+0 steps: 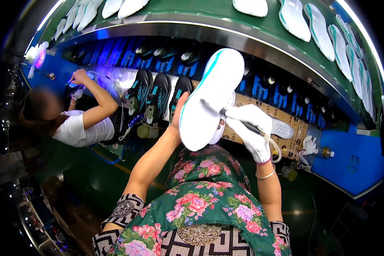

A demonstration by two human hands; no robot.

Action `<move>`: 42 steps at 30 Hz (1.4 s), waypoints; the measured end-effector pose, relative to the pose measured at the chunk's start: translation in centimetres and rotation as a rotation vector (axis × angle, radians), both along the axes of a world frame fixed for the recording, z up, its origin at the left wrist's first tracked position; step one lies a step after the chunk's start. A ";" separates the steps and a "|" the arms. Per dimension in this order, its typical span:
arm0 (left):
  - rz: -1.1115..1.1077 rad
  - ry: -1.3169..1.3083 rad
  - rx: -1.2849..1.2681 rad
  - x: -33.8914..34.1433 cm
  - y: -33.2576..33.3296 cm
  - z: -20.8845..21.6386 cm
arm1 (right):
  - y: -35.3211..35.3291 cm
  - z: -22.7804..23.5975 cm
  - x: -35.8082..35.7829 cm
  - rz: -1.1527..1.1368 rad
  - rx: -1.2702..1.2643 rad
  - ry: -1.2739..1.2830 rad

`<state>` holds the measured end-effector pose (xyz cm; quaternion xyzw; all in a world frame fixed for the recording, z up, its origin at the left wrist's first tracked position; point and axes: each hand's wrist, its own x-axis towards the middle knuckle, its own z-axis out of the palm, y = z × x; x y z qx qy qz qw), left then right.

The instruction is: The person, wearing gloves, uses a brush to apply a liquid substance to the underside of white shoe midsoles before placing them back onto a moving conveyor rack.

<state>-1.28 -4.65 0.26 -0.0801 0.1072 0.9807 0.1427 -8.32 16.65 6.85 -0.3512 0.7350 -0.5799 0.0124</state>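
Wearer's left hand [181, 109] grasping sole [200, 121] by edge; sole raised, between 2 hands. Gloved right hand [251, 128] clenched round brush [222, 113], at sole's white face. 3 black shoes [158, 94] left of sole.

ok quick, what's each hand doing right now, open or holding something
Left hand: closed, holding a white sole.
Right hand, in a white glove: closed, holding a brush.

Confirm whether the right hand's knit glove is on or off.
On: the white knit glove stretches over the right hand to the wrist; a bangle shows on bare skin below it.
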 end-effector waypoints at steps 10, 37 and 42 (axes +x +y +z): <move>-0.096 0.791 0.007 -10.7 -7.4 10.8 | 4.4 -3.9 0.2 -0.329 -0.600 -0.690; 0.750 -0.402 -2.983 -16.1 -24.2 11.4 | 10.0 -11.3 0.9 -0.545 -0.927 -1.045; 1.032 0.242 -2.398 -9.4 -26.3 9.2 | 9.8 -11.5 0.6 -0.508 -1.013 -1.126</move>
